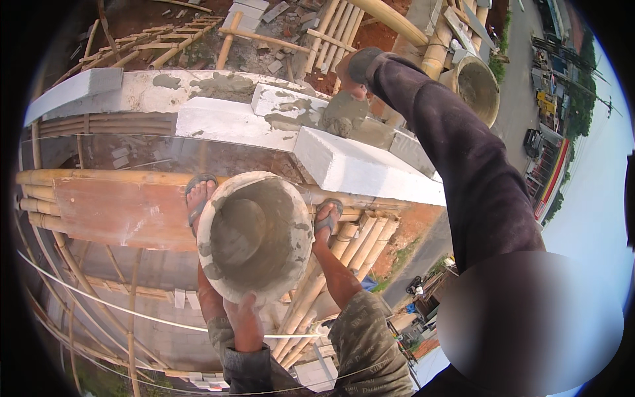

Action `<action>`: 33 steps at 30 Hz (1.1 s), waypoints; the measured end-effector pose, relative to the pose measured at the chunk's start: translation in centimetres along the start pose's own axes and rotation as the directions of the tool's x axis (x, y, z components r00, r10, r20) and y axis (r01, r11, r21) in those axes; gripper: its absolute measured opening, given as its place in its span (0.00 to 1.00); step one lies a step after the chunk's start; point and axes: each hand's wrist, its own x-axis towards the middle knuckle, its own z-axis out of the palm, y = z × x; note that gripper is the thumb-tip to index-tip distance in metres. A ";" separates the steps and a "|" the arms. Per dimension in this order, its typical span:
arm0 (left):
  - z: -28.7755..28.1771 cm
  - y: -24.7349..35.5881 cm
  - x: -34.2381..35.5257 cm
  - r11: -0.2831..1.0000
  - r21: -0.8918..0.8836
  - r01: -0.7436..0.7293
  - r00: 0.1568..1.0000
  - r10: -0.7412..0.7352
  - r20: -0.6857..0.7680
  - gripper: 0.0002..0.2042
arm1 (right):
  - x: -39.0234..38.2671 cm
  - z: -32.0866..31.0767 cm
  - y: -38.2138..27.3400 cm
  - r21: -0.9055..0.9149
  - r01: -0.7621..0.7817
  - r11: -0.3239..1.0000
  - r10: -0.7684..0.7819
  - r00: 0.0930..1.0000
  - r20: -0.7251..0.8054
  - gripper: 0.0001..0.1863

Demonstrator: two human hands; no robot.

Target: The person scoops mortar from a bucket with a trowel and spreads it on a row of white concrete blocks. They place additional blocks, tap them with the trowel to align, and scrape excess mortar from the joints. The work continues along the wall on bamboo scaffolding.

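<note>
Bucket (pixel 284 208) between two sandalled feet (pixel 200 196), near edge gripped by curled left hand (pixel 246 322).
Beyond bucket: at least four white blocks (pixel 367 162); right hand (pixel 356 87) at wet mortar (pixel 344 116), opening and grip cannot be told. Left: one board (pixel 126 212). Far right: second bucket (pixel 477 89), past the obstructing sleeve (pixel 456 145).

Two buckets: the near bucket (pixel 286 218) and a second bucket (pixel 484 99) beyond it, rightward. Two hands: left hand (pixel 245 324) at its rim, right hand (pixel 355 84) beyond. Two feet (pixel 200 193) flanking it. At least four white blocks (pixel 360 162) beyond it. One reddish board (pixel 126 212) to its left.
</note>
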 end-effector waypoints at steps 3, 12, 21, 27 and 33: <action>0.0 0.0 0.5 0.998 0.028 -0.055 0.998 0.056 -0.028 0.29 | -3.2 -0.5 1.1 0.177 -0.043 0.983 0.046 0.999 -0.013 0.18; 0.8 3.9 3.9 0.948 -0.280 -0.152 0.987 0.129 -0.097 0.33 | -20.1 0.6 -4.2 0.406 0.694 0.595 -0.116 0.574 -0.811 0.17; -1.6 2.6 6.2 0.976 -0.092 -0.197 0.969 0.179 -0.170 0.31 | -25.0 4.2 -12.3 0.514 0.664 0.543 0.019 0.603 -0.798 0.13; -4.7 -0.5 8.0 0.928 0.266 -0.261 0.952 0.294 -0.090 0.30 | -21.8 8.5 0.4 0.510 0.005 0.860 0.304 0.799 -0.520 0.13; -2.3 0.1 6.8 0.954 0.167 -0.248 0.955 0.271 -0.125 0.31 | -9.5 11.6 1.3 0.184 -0.170 0.968 0.224 0.917 -0.331 0.12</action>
